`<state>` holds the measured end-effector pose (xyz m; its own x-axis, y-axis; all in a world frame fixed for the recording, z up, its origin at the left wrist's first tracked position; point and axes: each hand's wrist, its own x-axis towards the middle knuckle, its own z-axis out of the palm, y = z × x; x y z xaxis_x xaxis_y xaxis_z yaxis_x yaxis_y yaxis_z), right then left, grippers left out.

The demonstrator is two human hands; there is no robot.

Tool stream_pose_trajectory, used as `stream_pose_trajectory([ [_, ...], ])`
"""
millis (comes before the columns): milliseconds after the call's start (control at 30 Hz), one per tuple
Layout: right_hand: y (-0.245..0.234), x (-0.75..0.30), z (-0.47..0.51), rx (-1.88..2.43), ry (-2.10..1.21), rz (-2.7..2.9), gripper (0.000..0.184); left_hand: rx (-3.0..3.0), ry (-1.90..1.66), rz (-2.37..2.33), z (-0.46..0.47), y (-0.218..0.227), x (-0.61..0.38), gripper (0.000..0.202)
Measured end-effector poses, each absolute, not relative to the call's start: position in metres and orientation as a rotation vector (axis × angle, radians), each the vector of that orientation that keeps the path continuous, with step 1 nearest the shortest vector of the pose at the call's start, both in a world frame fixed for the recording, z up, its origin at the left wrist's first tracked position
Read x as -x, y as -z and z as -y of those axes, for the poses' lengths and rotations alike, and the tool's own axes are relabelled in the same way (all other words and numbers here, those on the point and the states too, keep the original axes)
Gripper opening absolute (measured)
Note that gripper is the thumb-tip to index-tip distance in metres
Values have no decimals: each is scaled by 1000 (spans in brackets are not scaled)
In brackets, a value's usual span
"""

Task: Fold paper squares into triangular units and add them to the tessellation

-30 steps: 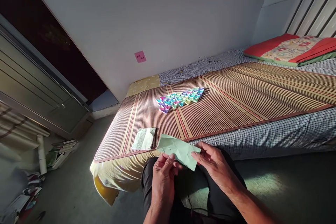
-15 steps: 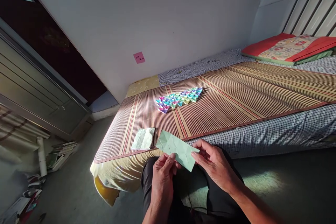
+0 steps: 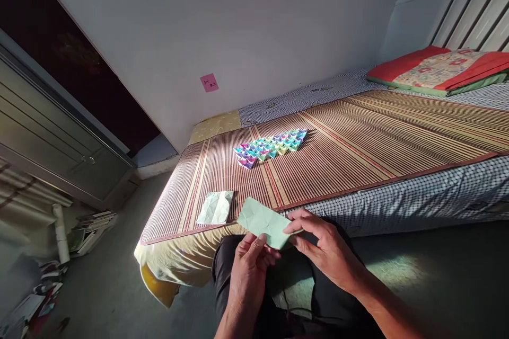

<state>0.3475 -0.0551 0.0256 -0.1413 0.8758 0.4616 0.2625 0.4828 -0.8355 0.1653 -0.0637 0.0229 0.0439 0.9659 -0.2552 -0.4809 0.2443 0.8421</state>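
A pale green sheet of paper [image 3: 262, 221], folded into a strip and marked with creases, is held above my lap. My left hand [image 3: 254, 259] pinches its lower edge, thumb on top and fingers beneath. At the right end, my right hand [image 3: 316, 238] grips the paper between thumb and fingers, and that end bends there. A second creased pale green paper [image 3: 216, 207] lies on the mat just left of the held strip. Farther back on the mat sit rows of small folded paper boats [image 3: 272, 146] in purple, blue, green, yellow and pink.
A striped bamboo mat [image 3: 358, 137] covers the bed, over a checked sheet [image 3: 417, 190]. Folded red and floral bedding [image 3: 445, 70] lies at the far right. A pink note [image 3: 209, 83] sticks to the wall. Stacked books [image 3: 91, 230] stand on the floor at left.
My right hand has shifted its grip, with the fingers now over the top of the paper. The strip's right end has gone from flat to bent. The view has tilted slightly.
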Motion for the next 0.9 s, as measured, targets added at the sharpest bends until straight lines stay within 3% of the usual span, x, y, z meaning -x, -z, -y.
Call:
stream_pose_trajectory([
  [200,-24,-339,57,1075,-730,1572,21,-797,-1246,-887,64,-26,-169,35],
  [400,-26,-334,61,1032,-847,1562,21,-816,-1302,-968,63,-19,-169,26],
  [533,-29,-334,62,1023,-906,1492,7,-754,-1334,-987,61,-18,-170,26],
  [600,-31,-335,61,1040,-885,1460,23,-749,-1330,-979,61,-19,-171,26],
  [733,-35,-335,58,1043,-897,1518,12,-779,-1306,-973,61,-21,-173,23],
  [900,-34,-334,59,1072,-891,1503,23,-755,-1319,-970,63,-21,-172,22],
])
